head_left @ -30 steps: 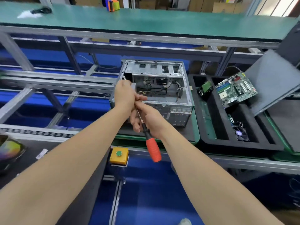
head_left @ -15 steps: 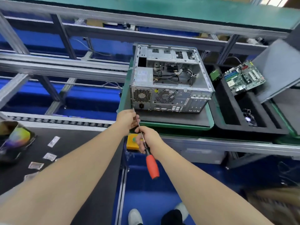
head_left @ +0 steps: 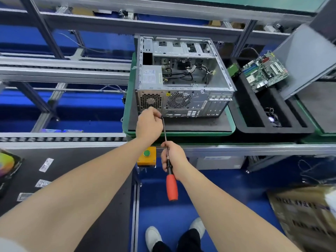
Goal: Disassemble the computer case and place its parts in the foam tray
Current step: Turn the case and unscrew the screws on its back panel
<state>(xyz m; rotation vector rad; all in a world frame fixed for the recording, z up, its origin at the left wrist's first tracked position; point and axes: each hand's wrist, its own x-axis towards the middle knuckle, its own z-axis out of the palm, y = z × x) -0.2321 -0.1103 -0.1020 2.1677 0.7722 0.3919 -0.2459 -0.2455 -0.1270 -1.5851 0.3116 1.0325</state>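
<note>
Gripping the screwdriver [head_left: 171, 186] just above its red handle, our right hand [head_left: 172, 159] sat nearest us, in front of the computer case [head_left: 183, 82], with the shaft slanting up toward the case's rear panel. Our left hand [head_left: 149, 124] pinched the tip of the shaft at the lower left of that panel, below the power supply [head_left: 151, 75]. Whether a screw sat on the tip, we could not tell.

A second before, both hands had been up at the case's near left top corner. Half a second before, they had dropped clear in front of the case. So we judged one fastener finished and the tool being guided to the next, with the power supply still mounted in the case's left end.

The case stood on its green-edged pallet [head_left: 181, 133]. Right of the case, the foam tray [head_left: 272, 130] already held the motherboard [head_left: 263, 71], tilted, and a small fan [head_left: 271, 119].
</note>
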